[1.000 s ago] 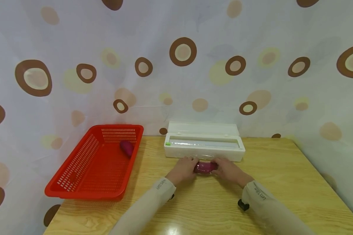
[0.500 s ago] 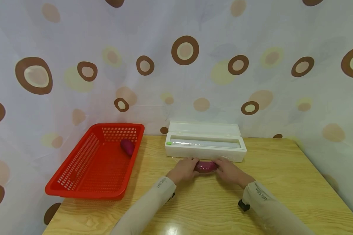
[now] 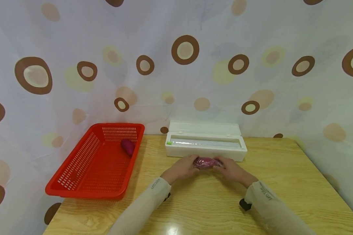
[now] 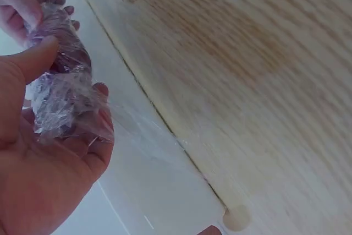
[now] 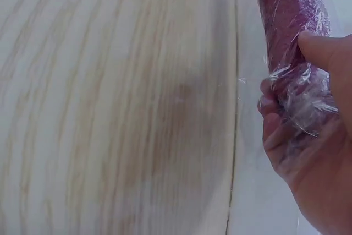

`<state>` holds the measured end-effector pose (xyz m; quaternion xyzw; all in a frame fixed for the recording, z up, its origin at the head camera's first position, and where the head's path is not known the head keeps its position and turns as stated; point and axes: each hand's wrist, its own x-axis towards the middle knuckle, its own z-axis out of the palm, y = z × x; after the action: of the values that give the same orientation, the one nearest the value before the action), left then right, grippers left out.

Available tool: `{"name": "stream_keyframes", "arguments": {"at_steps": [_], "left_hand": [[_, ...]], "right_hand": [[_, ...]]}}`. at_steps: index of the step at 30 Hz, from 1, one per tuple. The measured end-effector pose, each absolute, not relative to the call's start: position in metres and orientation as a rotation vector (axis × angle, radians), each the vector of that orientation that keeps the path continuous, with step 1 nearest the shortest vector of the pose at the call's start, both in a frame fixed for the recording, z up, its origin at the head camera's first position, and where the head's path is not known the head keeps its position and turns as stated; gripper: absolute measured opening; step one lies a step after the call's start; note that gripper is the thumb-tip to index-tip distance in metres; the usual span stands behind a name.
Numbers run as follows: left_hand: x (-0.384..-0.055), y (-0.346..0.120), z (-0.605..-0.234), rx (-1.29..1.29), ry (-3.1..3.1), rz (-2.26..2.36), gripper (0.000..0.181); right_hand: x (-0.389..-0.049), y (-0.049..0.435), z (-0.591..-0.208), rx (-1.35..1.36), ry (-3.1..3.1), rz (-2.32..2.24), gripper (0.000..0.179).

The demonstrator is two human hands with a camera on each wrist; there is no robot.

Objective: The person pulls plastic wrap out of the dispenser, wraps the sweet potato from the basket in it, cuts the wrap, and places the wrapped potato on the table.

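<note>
A purple sweet potato (image 3: 205, 163), wrapped in clear cling film, spans the space between both hands in front of the white box. My left hand (image 3: 182, 168) grips its left end, thumb on top and fingers underneath. The other end is held by my right hand (image 3: 230, 169) in the same manner. In the left wrist view, crinkled film (image 4: 66, 103) bunches up over the left palm and fingers. The right wrist view shows shiny folds of film (image 5: 308, 100) gathered at the right end, below the thumb.
A white cling-film box (image 3: 206, 151) lies behind the hands, lid raised, with a film roll (image 3: 204, 142) inside. To the left stands a red plastic basket (image 3: 85, 196) containing another purple sweet potato (image 3: 127, 147). A patterned curtain (image 3: 200, 81) hangs behind the wooden table (image 3: 206, 209).
Both hands have risen slightly with the sweet potato, towards the box. Their grip has shifted outward to the ends, where bunched film now shows.
</note>
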<state>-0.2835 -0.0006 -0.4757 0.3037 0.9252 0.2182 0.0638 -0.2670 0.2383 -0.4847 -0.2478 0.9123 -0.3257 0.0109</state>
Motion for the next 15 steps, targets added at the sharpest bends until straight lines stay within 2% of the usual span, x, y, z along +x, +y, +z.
{"name": "stream_keyframes", "arguments": {"at_steps": [8, 12, 15], "left_hand": [[-0.2801, -0.0040, -0.4709, 0.988, 2.898, 0.528, 0.061], [-0.2797, -0.0054, -0.4721, 1.011, 2.917, 0.516, 0.057], [-0.2792, -0.0055, -0.4722, 0.989, 2.890, 0.554, 0.055]], "right_hand": [[-0.2651, 0.2388, -0.4799, -0.817, 2.764, -1.070, 0.031], [-0.2664, 0.2390, -0.4808, -0.821, 2.786, -1.073, 0.027], [-0.2668, 0.2399, -0.4820, -0.835, 2.841, -1.044, 0.034]]}}
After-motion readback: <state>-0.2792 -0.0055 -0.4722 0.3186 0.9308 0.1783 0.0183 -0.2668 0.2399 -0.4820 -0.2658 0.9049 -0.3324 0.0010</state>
